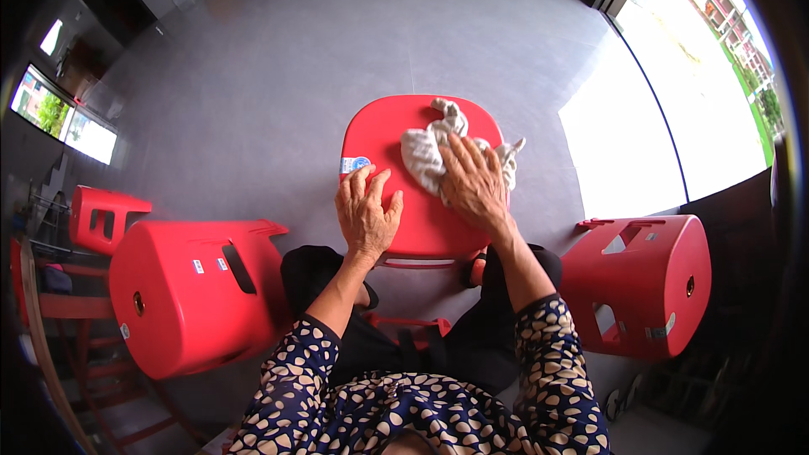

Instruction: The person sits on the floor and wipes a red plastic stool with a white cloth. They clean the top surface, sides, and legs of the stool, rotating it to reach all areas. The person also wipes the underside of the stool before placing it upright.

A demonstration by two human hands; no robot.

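A red plastic stool (417,221) stands upright in front of my knees, its seat facing me. On the right half of that seat lies a crumpled whitish cloth (422,155), one end hanging over the right edge. My right hand (471,180) presses on the cloth with its palm down and fingers stretched forward. At the seat's left edge, my left hand (368,212) touches the red plastic with fingers spread and holds nothing. Its fingertips reach a blue and white sticker (355,165) bearing writing.
Red plastic stools lie tipped over beside me, a left one (196,291) and a right one (632,284). A smaller-looking red stool (107,218) is farther left, near a wooden frame (47,341). Grey floor (284,76) stretches ahead to a bright doorway (657,107).
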